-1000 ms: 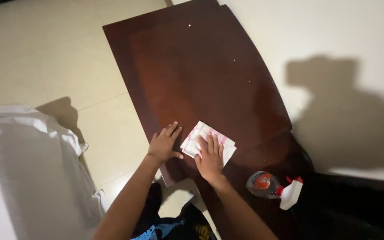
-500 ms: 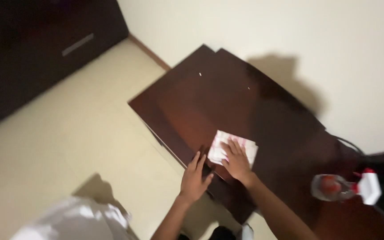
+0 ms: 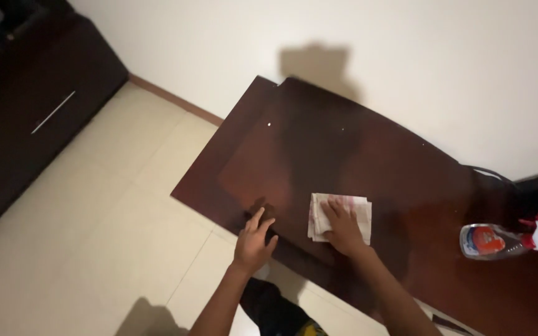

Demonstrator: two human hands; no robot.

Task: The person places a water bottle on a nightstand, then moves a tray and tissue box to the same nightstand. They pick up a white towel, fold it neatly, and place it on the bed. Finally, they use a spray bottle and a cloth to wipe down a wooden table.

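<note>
- Head view: a dark reddish-brown tabletop (image 3: pixel 356 149) runs from the wall towards the lower right, and its near edge cuts diagonally above pale floor tiles (image 3: pixel 94 249).
- The left hand (image 3: pixel 253 242) sits right at that near edge, its fingers curled over the rim. This grip is loosely closed on the edge of the wood and carries nothing.
- The far half of the tabletop lies bare between the hands and the wall. A dark cabinet (image 3: pixel 38 118) stands well apart at the upper left.
- Counted: two hands, one cloth, one spray bottle.
- The right hand (image 3: pixel 344 227) lies palm down, fingers spread flat, pressing on the cloth (image 3: pixel 350 208) rather than clasping it.
- The cloth is white with pinkish marks, folded into a rough rectangle, lying flat on the tabletop near the near edge, just right of the left hand.
- A clear spray bottle (image 3: pixel 499 239) with a white and red trigger lies on its side, well to the right of the cloth.
</note>
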